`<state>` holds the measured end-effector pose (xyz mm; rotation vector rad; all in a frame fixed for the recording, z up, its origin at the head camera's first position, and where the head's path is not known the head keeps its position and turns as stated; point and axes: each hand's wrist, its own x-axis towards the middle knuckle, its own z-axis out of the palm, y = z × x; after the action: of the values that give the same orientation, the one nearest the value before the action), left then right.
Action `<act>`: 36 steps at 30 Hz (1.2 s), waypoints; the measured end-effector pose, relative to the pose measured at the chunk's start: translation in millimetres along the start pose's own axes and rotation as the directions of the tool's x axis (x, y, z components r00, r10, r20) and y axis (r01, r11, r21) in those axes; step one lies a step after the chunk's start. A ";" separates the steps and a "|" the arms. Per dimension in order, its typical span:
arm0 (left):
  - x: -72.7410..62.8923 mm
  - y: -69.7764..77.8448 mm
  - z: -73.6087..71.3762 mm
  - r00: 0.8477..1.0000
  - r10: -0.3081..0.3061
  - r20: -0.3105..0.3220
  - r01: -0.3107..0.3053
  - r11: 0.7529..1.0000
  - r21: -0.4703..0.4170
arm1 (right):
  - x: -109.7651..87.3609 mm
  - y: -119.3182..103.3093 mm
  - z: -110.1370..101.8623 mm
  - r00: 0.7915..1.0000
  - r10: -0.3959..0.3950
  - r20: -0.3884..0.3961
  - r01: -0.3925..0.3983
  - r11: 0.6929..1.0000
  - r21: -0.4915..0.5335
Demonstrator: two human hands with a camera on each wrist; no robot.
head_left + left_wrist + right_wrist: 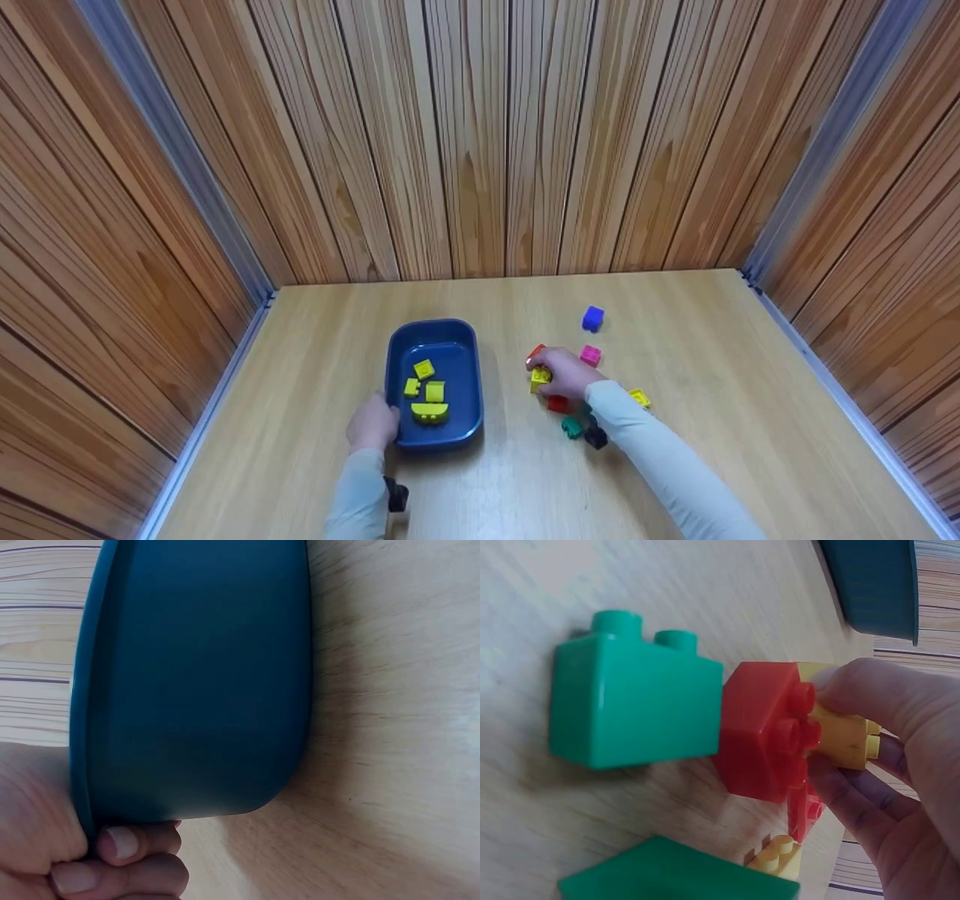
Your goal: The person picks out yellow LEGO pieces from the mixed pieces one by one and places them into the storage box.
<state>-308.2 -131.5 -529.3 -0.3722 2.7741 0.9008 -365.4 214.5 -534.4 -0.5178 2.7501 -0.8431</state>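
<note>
My left hand grips the near left rim of a dark blue plastic tub. In the left wrist view its fingers curl under the rim at the tub's corner. Several yellow building blocks lie inside the tub. To its right, my right hand pinches a yellow building block between thumb and fingers, close over the table. Right beside that block is a red block, and a green block lies nearer the right wrist camera.
Beyond the right hand lie a pink block and a blue block. Another yellow block shows past the right sleeve, and a green block lies nearer. Wood-patterned walls enclose the table's back and sides.
</note>
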 end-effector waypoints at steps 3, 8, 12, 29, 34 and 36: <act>-0.8 1.1 -0.3 1.000 -0.014 0.004 0.014 1.000 -0.011 | 1.0 -0.2 -1.3 1.000 0.001 0.002 -0.001 1.000 -0.001; -1.4 1.3 0.6 1.000 -0.016 0.006 0.016 1.000 -0.007 | 1.1 -0.8 -3.5 1.000 0.016 0.002 -0.016 0.999 0.031; -1.3 0.8 0.6 1.000 -0.018 0.009 0.019 1.000 -0.023 | 2.1 0.0 -6.0 1.000 -0.004 -0.003 0.004 0.999 0.043; 0.1 0.4 1.5 1.000 -0.001 -0.012 0.001 1.000 0.000 | 17.2 -20.4 -24.5 1.000 -0.025 0.013 0.025 1.000 -0.016; 0.9 0.0 0.9 1.000 0.006 -0.006 -0.006 1.000 0.014 | 25.8 -31.6 -31.9 1.000 -0.021 0.014 0.021 0.999 -0.029; 1.0 0.1 0.5 1.000 0.008 -0.008 -0.008 1.000 0.014 | 29.4 -37.2 -35.4 1.000 -0.024 0.011 0.024 0.999 -0.042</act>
<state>-309.0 -131.3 -530.0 -0.3631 2.7897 0.8831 -393.1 191.8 -487.3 -0.5625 2.7628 -0.7875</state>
